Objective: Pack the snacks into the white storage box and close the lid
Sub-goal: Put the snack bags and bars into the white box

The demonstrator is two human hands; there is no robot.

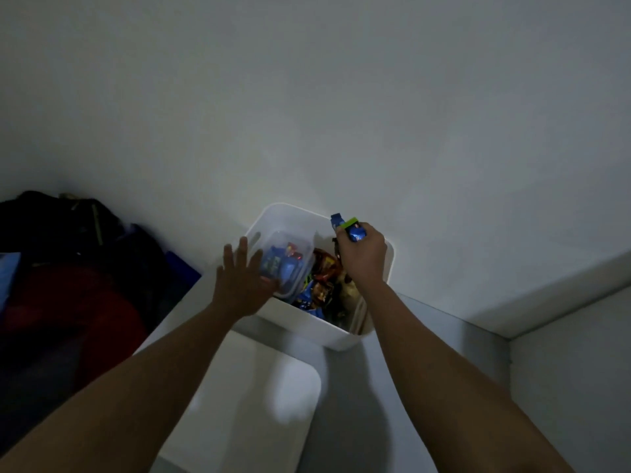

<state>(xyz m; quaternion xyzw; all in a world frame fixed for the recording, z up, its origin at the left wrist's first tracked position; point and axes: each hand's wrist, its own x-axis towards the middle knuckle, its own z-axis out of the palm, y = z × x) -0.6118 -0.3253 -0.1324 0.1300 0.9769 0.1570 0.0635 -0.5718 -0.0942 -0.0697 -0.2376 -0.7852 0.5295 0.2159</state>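
A bare pale wall [341,97] fills the upper two thirds of the dim frame, and a pale grey tabletop [426,336] runs below it. A dark heap of bags or clothing [68,268] sits at the left edge.

The open white plastic storage box [307,331] stands at the centre of the frame against the wall. It is already well filled. A clear plastic tub [290,254] of blue and red packets takes its left half, and loose orange, brown and blue wrappers [321,285] are heaped in its right half.

The left hand [244,285] is spread flat, with its fingers [243,249] straight and apart. It rests against the near left side of the tub and grips nothing.

The right hand [363,256] is curled round a small blue snack packet with a green end [351,230], holding it over the box's upper right corner, just at the rim. The packet's long axis points toward the upper left of the frame, and its blue and green end sticks out past the knuckles.

The free space lies below and left of the packet, above the loose wrappers. The likely move is therefore a short drop inward by the right hand, which is the nearer one.

A white rounded-corner panel [259,397], probably the lid, lies flat in the lower centre of the frame. It is apart from the box and between the two forearms, so the box is not yet closed.
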